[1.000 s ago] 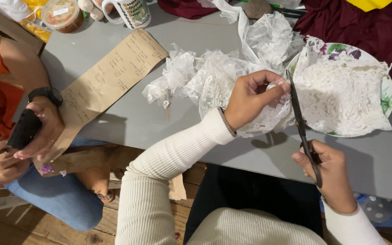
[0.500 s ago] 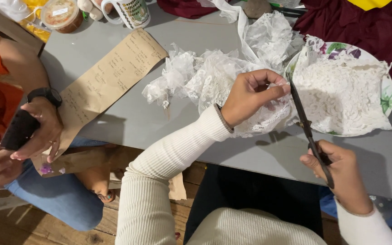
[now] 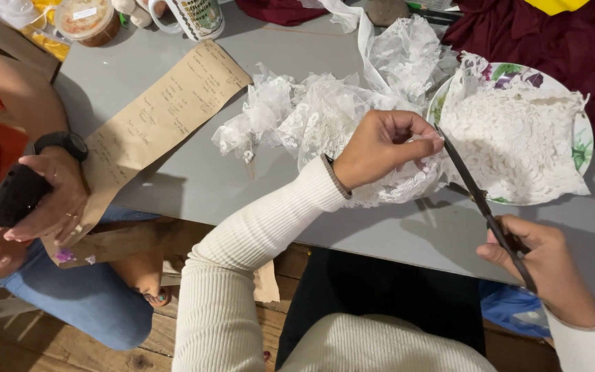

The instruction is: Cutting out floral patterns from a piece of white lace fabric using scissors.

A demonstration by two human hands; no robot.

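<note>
White lace (image 3: 325,117) lies heaped on the grey worktop (image 3: 194,179); it looks light, soft and limp. Left hand (image 3: 383,148) pinches its edge taut; right hand (image 3: 552,269) grips black scissors (image 3: 473,193).

Left hand (image 3: 380,148) pinching white lace (image 3: 325,117), right hand (image 3: 552,269) gripping scissors (image 3: 480,200)

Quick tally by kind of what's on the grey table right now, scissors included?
White lace heap: 1
Scissors: 1
Floral plate: 1
Brown paper sheet: 1
Mug: 1
Lidded tub: 1
Total: 6
</note>
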